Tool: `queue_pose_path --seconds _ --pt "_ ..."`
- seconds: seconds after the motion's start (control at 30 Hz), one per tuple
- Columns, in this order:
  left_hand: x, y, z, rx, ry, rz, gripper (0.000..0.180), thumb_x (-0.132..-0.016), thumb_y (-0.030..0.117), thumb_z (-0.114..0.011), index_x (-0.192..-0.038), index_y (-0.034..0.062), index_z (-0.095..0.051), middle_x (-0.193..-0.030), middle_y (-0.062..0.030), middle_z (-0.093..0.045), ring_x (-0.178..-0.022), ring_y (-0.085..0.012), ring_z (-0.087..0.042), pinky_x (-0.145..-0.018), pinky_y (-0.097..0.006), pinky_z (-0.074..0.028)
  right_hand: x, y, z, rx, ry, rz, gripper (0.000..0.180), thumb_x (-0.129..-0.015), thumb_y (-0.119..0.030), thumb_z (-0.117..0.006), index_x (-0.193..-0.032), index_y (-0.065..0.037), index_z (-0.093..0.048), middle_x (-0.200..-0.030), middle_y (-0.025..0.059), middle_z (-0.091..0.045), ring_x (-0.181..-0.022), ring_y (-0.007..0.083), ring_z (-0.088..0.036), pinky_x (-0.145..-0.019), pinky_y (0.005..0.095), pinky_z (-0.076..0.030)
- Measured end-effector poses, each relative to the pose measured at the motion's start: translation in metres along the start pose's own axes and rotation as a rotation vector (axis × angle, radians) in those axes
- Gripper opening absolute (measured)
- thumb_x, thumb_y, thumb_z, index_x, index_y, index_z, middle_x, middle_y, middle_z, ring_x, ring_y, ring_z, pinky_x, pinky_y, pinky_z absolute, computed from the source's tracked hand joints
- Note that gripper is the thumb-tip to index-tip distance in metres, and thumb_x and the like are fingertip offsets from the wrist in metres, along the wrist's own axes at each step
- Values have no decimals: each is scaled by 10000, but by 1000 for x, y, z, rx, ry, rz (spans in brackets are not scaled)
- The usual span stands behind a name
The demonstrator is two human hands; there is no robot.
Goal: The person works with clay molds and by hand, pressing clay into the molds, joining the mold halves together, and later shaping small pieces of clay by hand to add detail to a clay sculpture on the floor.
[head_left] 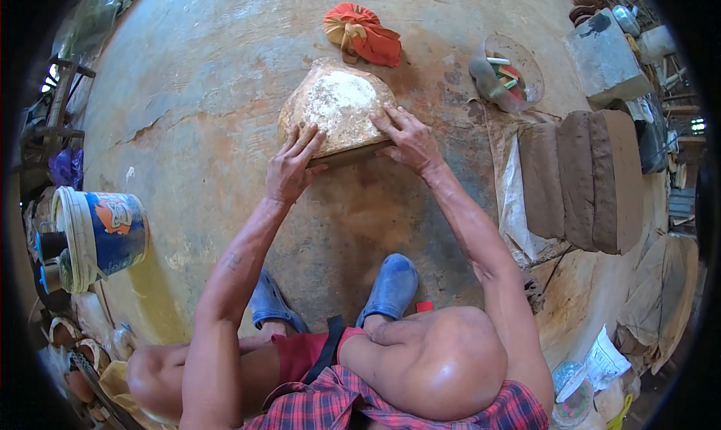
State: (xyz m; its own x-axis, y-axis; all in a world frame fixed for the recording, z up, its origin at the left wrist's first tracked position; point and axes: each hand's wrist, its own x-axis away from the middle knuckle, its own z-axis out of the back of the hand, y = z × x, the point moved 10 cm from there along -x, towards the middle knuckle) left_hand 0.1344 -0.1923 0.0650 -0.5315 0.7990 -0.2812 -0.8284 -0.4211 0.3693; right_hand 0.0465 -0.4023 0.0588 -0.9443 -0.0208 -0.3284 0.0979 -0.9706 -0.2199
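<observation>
- Our left hand (291, 165) lies flat, fingers spread, on the slab's (338, 107) near-left edge.
- Our right hand (406, 138) presses open on its near-right edge.
- The slab sits on the floor (188, 129), just before a red cloth (364, 33), left of the clay blocks (582, 178).

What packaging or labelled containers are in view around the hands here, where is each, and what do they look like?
Plastic bucket: far left, lying on its side, white rim, blue label with an orange picture.
Printed paper wrapper: lower right, crumpled, white with dark print.
Clear plastic bag: upper right, open, holding small red and green items.
No signs or screens.
</observation>
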Motion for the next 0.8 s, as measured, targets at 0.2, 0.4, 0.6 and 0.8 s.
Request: queue_pose_path --seconds 0.2,0.4,0.6,0.8 --pt "3 10 9 -126 -20 38 792 -797 369 -859 -1506 175 -566 -1577 -88 -531 -1450 -438 -474 -1140 -479 -496 -10 -32 8 102 -101 -4 961 -670 -355 -941 -1521 -157 -541 -1511 178 -565 -1344 463 -561 -1136 474 -501" --pt "-4 4 0 -131 -9 -9 782 -814 389 -844 -1519 218 -555 -1584 -112 -519 -1426 -466 -493 -1080 -497 -540 -10 -22 2 38 -51 53 946 -691 -342 -934 -1521 -127 -535 -1535 153 -553 -1360 469 -544 -1137 479 -496" --pt "-4 16 1 -221 -78 33 762 -820 408 -836 -1516 273 -556 -1567 -90 -543 -1385 -473 -536 -1034 -507 -568 -13 -39 -3 190 -138 56 938 -706 -385 -915 -1530 -152 -532 -1545 179 -541 -1395 460 -525 -1150 494 -486" --pt "-12 11 -13 -191 -73 11 809 -824 462 -819 -1552 297 -505 -1590 -137 -503 -1389 -524 -506 -1032 -539 -563 -9 -21 -2 101 -58 63 938 -711 -428 -906 -1523 -139 -538 -1547 167 -543 -1381 478 -532 -1099 511 -526"
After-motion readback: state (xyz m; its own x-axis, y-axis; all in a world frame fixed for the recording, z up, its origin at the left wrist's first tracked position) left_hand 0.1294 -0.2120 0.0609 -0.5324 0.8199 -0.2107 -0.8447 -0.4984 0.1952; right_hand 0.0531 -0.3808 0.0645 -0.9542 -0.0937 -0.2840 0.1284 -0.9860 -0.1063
